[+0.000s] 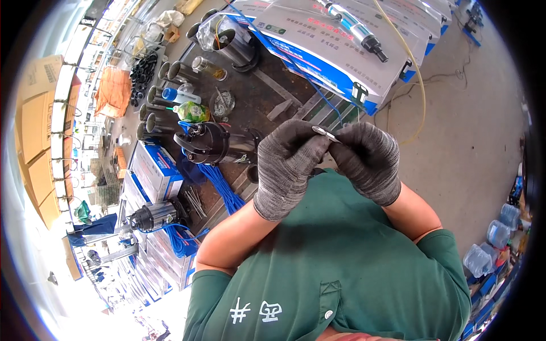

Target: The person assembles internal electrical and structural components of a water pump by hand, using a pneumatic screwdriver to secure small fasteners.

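Note:
Both of my hands wear grey knitted gloves with dark palms and meet in front of my chest. Between their fingertips is a small, narrow, silvery piece point(324, 134), its exact kind too small to make out. My left hand point(287, 167) pinches one end, fingers curled. The other end is in the closed fingers of my right hand point(368, 162). Just left of my left hand, a black and steel submersible pump point(219, 145) lies on its side on the dark workbench point(259, 94). A bundle of blue cable point(224, 190) trails from it toward my left forearm.
Flat grey-and-blue cartons point(318, 42) are stacked beyond my hands, with a pneumatic screwdriver point(358, 31) on top and a yellow hose point(418, 68) beside it. Steel cylinders point(236, 50), a glass jar point(209, 68) and a blue-capped bottle point(181, 95) stand farther left. A second pump point(156, 216) sits lower left.

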{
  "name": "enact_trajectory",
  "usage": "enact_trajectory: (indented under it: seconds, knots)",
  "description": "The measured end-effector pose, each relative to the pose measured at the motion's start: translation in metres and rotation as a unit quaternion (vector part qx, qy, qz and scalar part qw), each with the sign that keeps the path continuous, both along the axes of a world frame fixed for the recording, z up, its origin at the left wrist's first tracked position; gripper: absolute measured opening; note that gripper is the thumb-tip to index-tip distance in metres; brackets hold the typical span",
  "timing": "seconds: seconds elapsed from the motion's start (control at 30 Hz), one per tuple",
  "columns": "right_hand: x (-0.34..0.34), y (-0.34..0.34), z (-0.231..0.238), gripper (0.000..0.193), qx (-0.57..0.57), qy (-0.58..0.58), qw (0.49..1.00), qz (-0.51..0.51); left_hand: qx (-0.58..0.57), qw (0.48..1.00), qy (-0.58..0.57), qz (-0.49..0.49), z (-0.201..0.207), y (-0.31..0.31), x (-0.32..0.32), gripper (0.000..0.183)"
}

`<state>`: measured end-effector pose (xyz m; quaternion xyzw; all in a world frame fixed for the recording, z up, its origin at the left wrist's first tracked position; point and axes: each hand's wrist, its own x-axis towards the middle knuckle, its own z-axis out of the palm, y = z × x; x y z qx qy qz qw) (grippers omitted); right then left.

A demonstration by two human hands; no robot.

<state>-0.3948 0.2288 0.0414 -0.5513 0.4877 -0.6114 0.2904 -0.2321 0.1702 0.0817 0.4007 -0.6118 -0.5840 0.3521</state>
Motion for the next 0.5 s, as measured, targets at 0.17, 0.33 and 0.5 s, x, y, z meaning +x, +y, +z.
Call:
enact_trajectory:
  seconds: [0.17, 0.33, 0.5]
  knots:
    - [-0.001, 0.001, 0.004, 0.010, 0.002, -0.014, 1.000, 0.011, 0.062, 0.989, 0.135, 0.016, -0.007, -0.001, -0.007, 0.005]
    - [-0.006, -0.002, 0.004, 0.011, -0.079, 0.079, 0.993, -0.038, 0.124, 0.970, 0.208, 0.003, -0.008, 0.002, -0.014, 0.010]
    - [-0.008, -0.004, -0.010, 0.016, -0.045, 0.061, 0.993, -0.085, 0.114, 0.968, 0.222, -0.008, 0.001, 0.012, -0.006, 0.013]
